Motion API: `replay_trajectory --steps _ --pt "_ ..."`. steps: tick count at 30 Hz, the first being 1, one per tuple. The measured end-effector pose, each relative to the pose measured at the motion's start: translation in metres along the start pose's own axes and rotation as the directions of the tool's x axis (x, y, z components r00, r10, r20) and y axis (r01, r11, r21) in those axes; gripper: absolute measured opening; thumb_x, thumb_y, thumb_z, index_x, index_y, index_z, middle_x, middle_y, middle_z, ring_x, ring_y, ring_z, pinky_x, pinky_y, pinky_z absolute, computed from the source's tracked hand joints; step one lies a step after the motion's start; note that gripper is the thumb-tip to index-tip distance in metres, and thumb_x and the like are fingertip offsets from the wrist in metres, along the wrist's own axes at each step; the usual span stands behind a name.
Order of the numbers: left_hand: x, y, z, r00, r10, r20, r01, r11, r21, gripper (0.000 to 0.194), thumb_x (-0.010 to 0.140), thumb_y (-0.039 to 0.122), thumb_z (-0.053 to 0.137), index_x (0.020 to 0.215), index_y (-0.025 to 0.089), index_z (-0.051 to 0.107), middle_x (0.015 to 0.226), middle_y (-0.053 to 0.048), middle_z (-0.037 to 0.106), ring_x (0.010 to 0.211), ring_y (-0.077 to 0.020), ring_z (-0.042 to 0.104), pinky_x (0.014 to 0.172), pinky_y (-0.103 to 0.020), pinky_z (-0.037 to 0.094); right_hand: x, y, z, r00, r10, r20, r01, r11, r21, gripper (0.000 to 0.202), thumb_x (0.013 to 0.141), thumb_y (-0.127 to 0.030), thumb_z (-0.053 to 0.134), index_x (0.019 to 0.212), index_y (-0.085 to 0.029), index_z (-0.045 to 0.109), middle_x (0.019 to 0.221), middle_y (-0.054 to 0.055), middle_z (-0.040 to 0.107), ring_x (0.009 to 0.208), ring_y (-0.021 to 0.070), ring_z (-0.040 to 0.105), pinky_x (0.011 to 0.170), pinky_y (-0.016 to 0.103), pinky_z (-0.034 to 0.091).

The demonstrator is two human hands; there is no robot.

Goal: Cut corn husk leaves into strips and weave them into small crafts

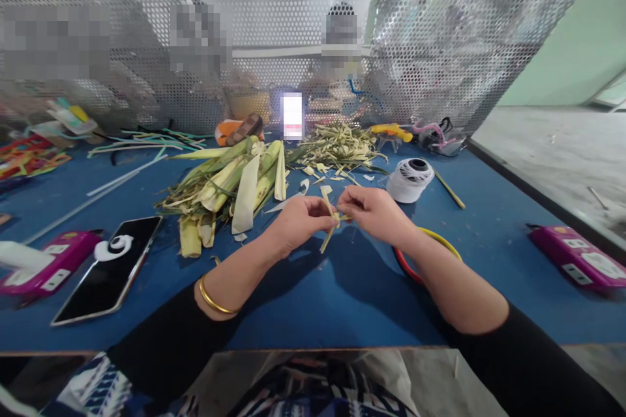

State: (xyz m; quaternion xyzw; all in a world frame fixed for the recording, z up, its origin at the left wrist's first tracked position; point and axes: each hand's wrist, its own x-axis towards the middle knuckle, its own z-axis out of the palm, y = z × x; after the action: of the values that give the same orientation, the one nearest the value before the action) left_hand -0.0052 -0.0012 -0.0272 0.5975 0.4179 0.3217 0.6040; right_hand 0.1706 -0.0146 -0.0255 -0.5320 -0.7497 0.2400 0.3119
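My left hand (309, 216) pinches a small piece of folded pale green leaf strips (330, 214) above the middle of the blue table (293, 313). From the right, my right hand (366, 207) pinches the other side of the same strips, fingertips close to those of the left. One strip end points up and another hangs down between the hands. A bundle of corn husks and stalks (225, 182) lies left of my left hand. Behind my hands is a heap of shredded husk strips (340, 145). A spool of white thread (409, 181) stands beyond my right hand.
A red and yellow ring (443, 241) lies partly under my right forearm. Magenta power strips (577, 255) sit at both sides, and a black tablet (110, 273) at left. A lit phone (293, 115) stands before the perforated metal screen (283, 26). Yellow-handled scissors (391, 131) lie at the back.
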Motion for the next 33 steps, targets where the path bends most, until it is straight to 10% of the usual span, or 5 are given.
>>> replay_trajectory --steps 6,13,22,28,33 --pt "-0.003 0.005 -0.004 0.972 0.029 0.231 -0.009 0.996 -0.086 0.019 0.062 0.019 0.076 0.077 0.014 0.066 0.076 -0.003 0.071 0.075 -0.0163 0.067 0.080 -0.033 0.051 0.003 0.005 -0.014 0.921 0.109 0.375 -0.307 0.796 0.521 0.014 0.070 -0.030 0.064 0.068 -0.017 0.062 0.062 0.000 0.065 0.058 0.0127 0.058 0.062 0.027 0.044" --pt "0.001 0.003 -0.003 0.991 0.136 0.008 -0.135 0.988 -0.077 0.020 0.066 0.022 0.073 0.084 0.014 0.069 0.081 -0.003 0.072 0.079 -0.0162 0.065 0.084 -0.033 0.049 0.006 0.008 -0.004 0.955 0.154 0.253 -0.276 0.771 0.574 0.015 0.065 -0.032 0.069 0.066 -0.018 0.063 0.054 -0.002 0.061 0.052 0.0115 0.057 0.060 0.027 0.045" --pt "0.007 -0.006 -0.008 0.890 0.377 -0.256 -0.250 0.873 0.418 0.019 0.075 0.025 0.064 0.090 0.015 0.072 0.088 -0.005 0.074 0.080 -0.0187 0.067 0.077 -0.029 0.051 -0.002 0.002 0.012 0.983 -0.146 -0.107 0.138 0.987 -0.076 0.015 0.085 -0.022 0.047 0.076 -0.019 0.058 0.069 0.002 0.064 0.063 0.0146 0.056 0.062 0.027 0.039" --pt "0.001 -0.001 -0.006 0.915 0.383 -0.125 -0.245 0.775 0.582 0.012 0.074 0.019 0.060 0.076 0.017 0.071 0.076 -0.002 0.072 0.072 -0.0154 0.063 0.071 -0.025 0.048 -0.005 -0.001 0.006 0.848 -0.528 -0.049 0.413 0.715 -0.564 0.029 0.089 -0.011 0.037 0.077 -0.017 0.062 0.069 0.004 0.063 0.064 0.0158 0.054 0.069 0.031 0.034" --pt "-0.001 0.003 -0.007 0.971 0.238 0.039 -0.222 0.819 0.529 0.007 0.070 0.020 0.063 0.071 0.016 0.068 0.058 0.004 0.061 0.057 -0.0115 0.053 0.059 -0.023 0.041 -0.002 0.002 -0.004 0.877 -0.478 -0.052 0.407 0.795 -0.450 0.025 0.089 -0.013 0.043 0.078 -0.018 0.065 0.072 0.003 0.067 0.066 0.0147 0.056 0.075 0.032 0.034"
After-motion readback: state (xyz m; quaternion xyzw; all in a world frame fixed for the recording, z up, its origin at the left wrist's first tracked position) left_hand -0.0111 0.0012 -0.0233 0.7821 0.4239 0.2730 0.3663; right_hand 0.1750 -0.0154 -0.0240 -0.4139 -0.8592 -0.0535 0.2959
